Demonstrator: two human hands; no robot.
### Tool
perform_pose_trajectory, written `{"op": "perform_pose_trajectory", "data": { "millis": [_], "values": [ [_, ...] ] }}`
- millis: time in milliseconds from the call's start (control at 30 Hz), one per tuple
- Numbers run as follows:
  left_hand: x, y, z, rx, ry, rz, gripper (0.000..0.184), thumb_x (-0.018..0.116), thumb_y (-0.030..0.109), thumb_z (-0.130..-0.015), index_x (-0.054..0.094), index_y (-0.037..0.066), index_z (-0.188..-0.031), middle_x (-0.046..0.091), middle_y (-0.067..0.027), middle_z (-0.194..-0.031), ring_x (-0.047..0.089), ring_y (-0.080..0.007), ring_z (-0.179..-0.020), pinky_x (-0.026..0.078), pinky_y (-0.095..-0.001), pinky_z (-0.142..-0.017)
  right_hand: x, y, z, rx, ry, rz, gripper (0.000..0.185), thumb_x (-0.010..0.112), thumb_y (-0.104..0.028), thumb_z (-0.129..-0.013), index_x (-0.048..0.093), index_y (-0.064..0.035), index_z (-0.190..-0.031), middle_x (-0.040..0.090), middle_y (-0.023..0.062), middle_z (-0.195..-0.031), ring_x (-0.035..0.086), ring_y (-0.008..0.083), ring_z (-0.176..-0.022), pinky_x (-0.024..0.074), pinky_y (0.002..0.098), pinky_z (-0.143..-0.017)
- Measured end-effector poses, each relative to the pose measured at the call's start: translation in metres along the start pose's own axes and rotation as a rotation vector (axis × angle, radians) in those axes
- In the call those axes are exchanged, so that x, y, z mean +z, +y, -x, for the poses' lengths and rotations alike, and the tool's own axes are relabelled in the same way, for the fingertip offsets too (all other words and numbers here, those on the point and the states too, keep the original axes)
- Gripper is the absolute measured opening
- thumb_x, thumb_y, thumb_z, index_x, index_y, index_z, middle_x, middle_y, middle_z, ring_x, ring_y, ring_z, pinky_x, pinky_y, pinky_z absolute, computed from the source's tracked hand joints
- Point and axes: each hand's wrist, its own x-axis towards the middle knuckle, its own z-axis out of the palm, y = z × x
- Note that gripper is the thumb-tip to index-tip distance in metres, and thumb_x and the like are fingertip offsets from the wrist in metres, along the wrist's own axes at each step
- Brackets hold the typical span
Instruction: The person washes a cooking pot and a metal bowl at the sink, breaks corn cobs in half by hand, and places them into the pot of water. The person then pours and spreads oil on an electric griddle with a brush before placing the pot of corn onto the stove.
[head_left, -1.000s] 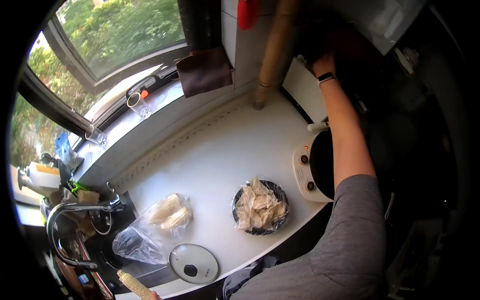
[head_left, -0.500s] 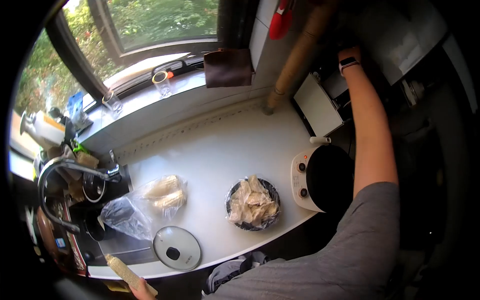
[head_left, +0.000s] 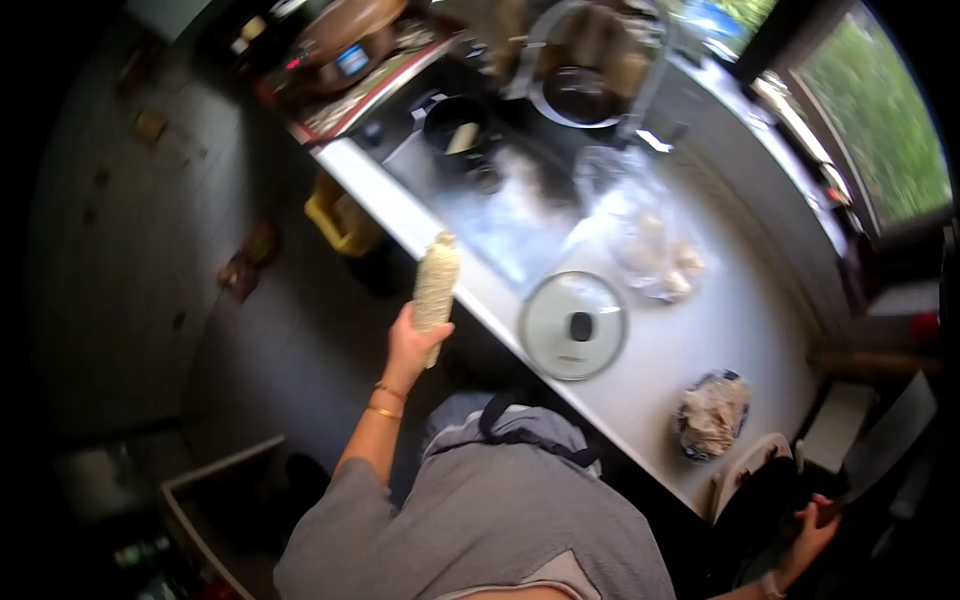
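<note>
My left hand [head_left: 405,345] is wrapped round the lower end of a pale corn cob [head_left: 437,280], held upright beside the counter's front edge. Low on the right, my right hand [head_left: 818,530] grips the handle of a broad-bladed kitchen knife [head_left: 890,430], its blade pointing up and away. A glass lid [head_left: 552,340] with a black knob lies on the counter between the two hands. Behind the lid, a clear plastic bag [head_left: 650,245] holds more pale cobs, blurred here. Nearer my right hand stands a bowl [head_left: 715,415] with plastic-wrapped food.
A cooker with a pale control panel [head_left: 745,470] sits at the counter's right end. On the left are the sink [head_left: 500,215], a dark pot [head_left: 455,125] and the faucet [head_left: 535,75]. A yellow bin [head_left: 340,220] stands below the counter; a brown appliance [head_left: 345,50] is behind.
My view has swung left. My right hand, which was reaching into the dark area at the far right, has come back and now holds the knife. The cob stays in my left hand.
</note>
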Motion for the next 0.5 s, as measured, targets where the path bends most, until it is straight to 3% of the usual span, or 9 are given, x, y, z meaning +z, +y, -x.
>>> {"op": "perform_pose_trajectory", "data": {
  "millis": [33,100,200,267,300,333,400,467,500],
  "values": [
    [-0.020,-0.007,0.000,0.009,-0.036,0.003,0.042,0.076,0.014,-0.073,0.057,0.003,-0.108,0.061,-0.0016,-0.094,0.056,-0.0100,-0.083,0.047,-0.0261,-0.076,0.084,-0.084,0.044,0.117,-0.019,-0.362,0.047,0.056,-0.005,-0.090,0.038,-0.0013,-0.134,0.057,0.0066,-0.092,0.052,0.0115,-0.061,0.0490,0.0256,-0.058],
    [-0.067,-0.016,-0.004,0.007,-0.044,-0.009,0.042,0.078,0.019,-0.071,0.058,0.001,-0.102,0.064,-0.0066,-0.092,0.059,-0.0143,-0.082,0.049,-0.0301,-0.077,0.180,-0.152,0.091,0.103,-0.193,-0.736,0.041,0.054,-0.007,-0.093,0.040,-0.0048,-0.132,0.048,0.0021,-0.078,0.044,0.0077,-0.053,0.0405,0.0215,-0.047],
    [-0.129,-0.022,-0.002,0.039,-0.053,-0.080,0.043,0.077,0.018,-0.070,0.057,0.001,-0.104,0.064,-0.0083,-0.091,0.060,-0.0159,-0.083,0.049,-0.0311,-0.077,0.290,-0.217,0.134,0.331,-0.210,-0.641,0.023,0.049,-0.026,-0.099,0.054,-0.0080,-0.112,0.039,-0.0043,-0.056,0.034,0.0050,-0.040,0.0268,0.0199,-0.033],
    [-0.166,-0.032,-0.016,0.108,-0.063,-0.123,0.044,0.077,0.018,-0.070,0.056,0.001,-0.105,0.064,-0.0104,-0.091,0.062,-0.0179,-0.084,0.049,-0.0319,-0.078,0.363,-0.243,0.170,0.142,-0.364,-0.441,0.023,0.051,-0.025,-0.098,0.061,-0.0045,-0.104,0.041,-0.0074,-0.058,0.035,0.0017,-0.044,0.0270,0.0181,-0.037],
    [-0.182,-0.034,-0.016,0.102,-0.054,-0.110,0.044,0.077,0.018,-0.070,0.056,0.001,-0.105,0.064,-0.0104,-0.091,0.062,-0.0179,-0.084,0.049,-0.0319,-0.078,0.393,-0.270,0.193,0.019,-0.449,-0.466,0.023,0.052,-0.020,-0.097,0.061,-0.0016,-0.109,0.044,-0.0068,-0.061,0.038,0.0014,-0.049,0.0299,0.0181,-0.042],
    [-0.197,-0.031,-0.019,0.120,-0.066,-0.164,0.044,0.077,0.018,-0.070,0.056,0.001,-0.105,0.065,-0.0110,-0.092,0.063,-0.0187,-0.084,0.050,-0.0321,-0.078,0.430,-0.280,0.206,-0.237,-0.501,-0.484,0.025,0.054,-0.010,-0.095,0.058,0.0008,-0.117,0.049,-0.0032,-0.067,0.044,0.0034,-0.055,0.0372,0.0195,-0.048],
    [-0.225,-0.029,-0.028,0.142,-0.073,-0.227,0.044,0.077,0.018,-0.070,0.056,0.001,-0.106,0.065,-0.0117,-0.092,0.063,-0.0195,-0.084,0.050,-0.0323,-0.078,0.487,-0.345,0.243,-0.454,-0.628,-0.641,0.042,0.053,0.005,-0.088,0.051,0.0005,-0.130,0.059,0.0038,-0.084,0.052,0.0064,-0.067,0.0440,0.0195,-0.059],
    [-0.245,-0.023,-0.036,0.172,-0.064,-0.256,0.045,0.076,0.018,-0.070,0.056,0.001,-0.106,0.066,-0.0126,-0.093,0.064,-0.0206,-0.085,0.050,-0.0324,-0.078,0.514,-0.402,0.261,-0.379,-0.931,-0.579,0.047,0.053,0.005,-0.086,0.049,-0.0012,-0.133,0.065,0.0078,-0.098,0.051,0.0069,-0.067,0.0433,0.0187,-0.063],
    [-0.256,-0.025,-0.044,0.169,-0.061,-0.257,0.045,0.076,0.018,-0.070,0.056,0.001,-0.106,0.066,-0.0126,-0.093,0.064,-0.0206,-0.085,0.050,-0.0324,-0.078,0.537,-0.426,0.269,-0.583,-0.856,-0.454,0.042,0.055,0.002,-0.086,0.054,-0.0011,-0.128,0.064,0.0037,-0.093,0.050,0.0070,-0.066,0.0435,0.0197,-0.063]
  ]
}}
